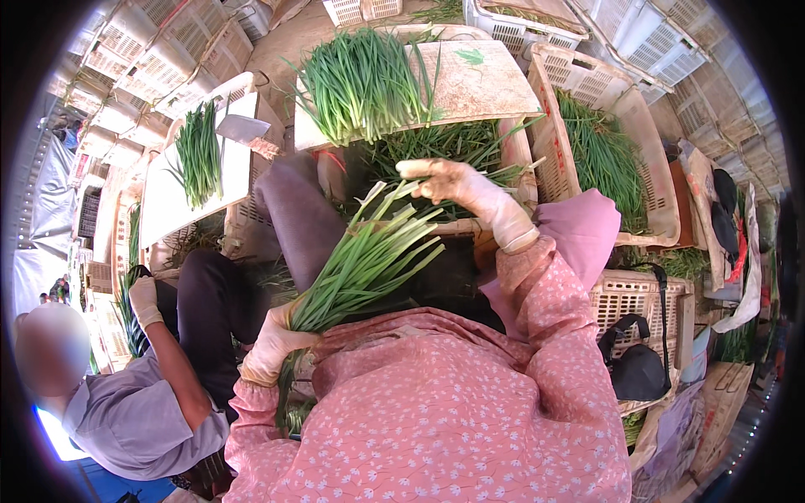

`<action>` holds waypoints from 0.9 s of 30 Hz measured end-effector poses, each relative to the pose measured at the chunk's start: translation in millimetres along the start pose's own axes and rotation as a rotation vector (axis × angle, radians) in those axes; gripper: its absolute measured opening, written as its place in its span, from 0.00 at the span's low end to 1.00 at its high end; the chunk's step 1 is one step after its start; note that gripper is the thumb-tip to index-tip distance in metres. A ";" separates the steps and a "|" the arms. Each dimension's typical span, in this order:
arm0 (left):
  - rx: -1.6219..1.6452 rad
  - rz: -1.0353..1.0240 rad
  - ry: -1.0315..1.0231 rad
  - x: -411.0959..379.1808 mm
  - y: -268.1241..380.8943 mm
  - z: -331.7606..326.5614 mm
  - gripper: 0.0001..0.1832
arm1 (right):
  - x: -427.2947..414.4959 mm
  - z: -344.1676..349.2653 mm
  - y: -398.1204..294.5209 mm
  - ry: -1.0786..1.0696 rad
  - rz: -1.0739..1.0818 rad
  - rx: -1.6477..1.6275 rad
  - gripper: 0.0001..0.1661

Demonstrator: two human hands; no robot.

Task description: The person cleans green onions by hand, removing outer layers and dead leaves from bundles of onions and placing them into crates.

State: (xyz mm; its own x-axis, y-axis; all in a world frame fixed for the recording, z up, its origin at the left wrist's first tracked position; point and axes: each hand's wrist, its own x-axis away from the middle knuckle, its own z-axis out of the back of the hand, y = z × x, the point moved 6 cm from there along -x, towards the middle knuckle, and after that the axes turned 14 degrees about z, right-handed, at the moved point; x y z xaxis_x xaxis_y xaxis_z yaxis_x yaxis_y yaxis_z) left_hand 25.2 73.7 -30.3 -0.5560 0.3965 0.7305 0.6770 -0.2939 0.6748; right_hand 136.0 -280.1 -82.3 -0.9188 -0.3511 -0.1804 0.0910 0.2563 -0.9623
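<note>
My left hand (277, 342), in a pale glove, is closed around the leafy part of a bunch of green chives (352, 276). The pale stalk ends fan out up and to the right, over my lap. My right hand (440, 179), in a soiled glove, is raised just beyond those stalk ends with its fingers apart and nothing held. Past both hands, a thick pile of chives (365, 88) lies on the left part of a worn white board (484, 78). The board rests across a plastic crate with loose green leaves (434, 148) inside.
A co-worker (144, 402) sits at the left, near a second board (160, 182) with a smaller chive bundle (199, 154) and a cleaver (245, 129). At the right stands a crate (666, 207) of chives. A black bag (638, 371) lies on another crate. Stacked crates (144, 44) line the back.
</note>
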 end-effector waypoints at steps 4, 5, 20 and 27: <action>-0.032 -0.004 0.007 -3.0 -2.2 0.4 0.42 | -7.6 -14.7 17.7 0.118 0.046 -0.132 0.12; -0.031 -0.005 0.002 -3.9 -1.8 -0.6 0.43 | -7.0 -7.7 19.4 0.182 0.009 -0.116 0.10; 0.003 -0.073 0.044 2.5 0.7 -3.2 0.42 | 0.8 -17.2 -75.9 0.162 0.450 1.033 0.45; -0.047 -0.098 0.018 -2.3 1.6 -6.1 0.41 | -38.4 -89.7 -42.1 -0.346 0.394 0.860 0.13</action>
State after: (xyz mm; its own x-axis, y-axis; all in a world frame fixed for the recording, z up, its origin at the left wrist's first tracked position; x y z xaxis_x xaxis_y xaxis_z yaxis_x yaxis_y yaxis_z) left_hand 24.6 67.1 -30.3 -0.6273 0.4093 0.6625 0.5959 -0.2954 0.7467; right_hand 133.0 -196.6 -16.7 -0.6138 -0.6584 -0.4356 0.7363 -0.2783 -0.6168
